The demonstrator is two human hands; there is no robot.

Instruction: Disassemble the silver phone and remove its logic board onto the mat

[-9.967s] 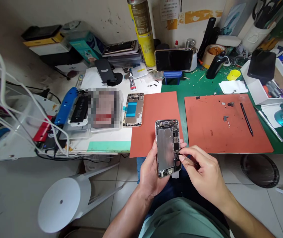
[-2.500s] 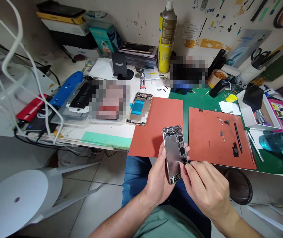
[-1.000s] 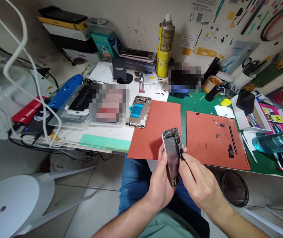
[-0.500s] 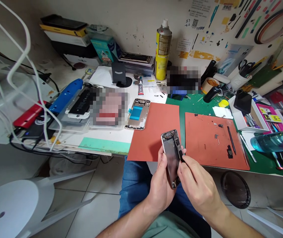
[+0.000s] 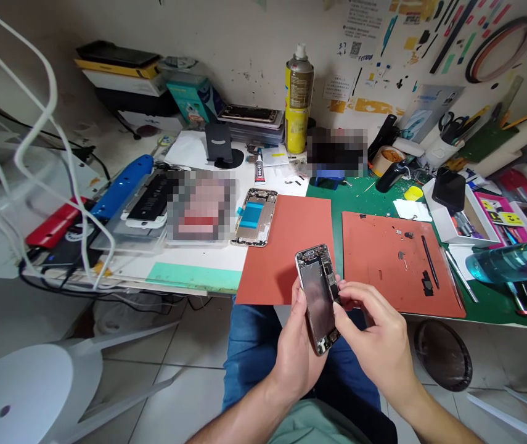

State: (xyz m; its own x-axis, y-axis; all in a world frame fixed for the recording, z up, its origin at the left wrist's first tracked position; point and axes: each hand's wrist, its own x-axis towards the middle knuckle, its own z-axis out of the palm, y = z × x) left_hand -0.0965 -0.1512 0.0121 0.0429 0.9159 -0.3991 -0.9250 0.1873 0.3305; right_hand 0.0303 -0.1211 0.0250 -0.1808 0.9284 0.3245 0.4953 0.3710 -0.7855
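Note:
An opened phone housing [image 5: 317,299] with its circuit parts exposed is tilted above my lap, near the table's front edge. My left hand [image 5: 293,345] is wrapped round its left side and lower back. The thumb and index finger of my right hand [image 5: 374,333] are at the housing's right edge, bent towards each other; anything between them is too small to make out. Another phone frame [image 5: 257,217] with blue strips lies on the table at the left corner of a plain red-brown mat [image 5: 267,265].
A second red-brown mat [image 5: 369,265] on the right carries small parts, a dark thin tool [image 5: 430,262] and a black piece [image 5: 427,283]. A yellow spray can [image 5: 298,102] stands behind. A blue bottle [image 5: 517,259] juts in at right. White cables [image 5: 53,92] hang at left.
My right hand's fingers have loosened and spread somewhat, with the thumb now apart from the other fingers along the housing's right edge. The view has shifted slightly.

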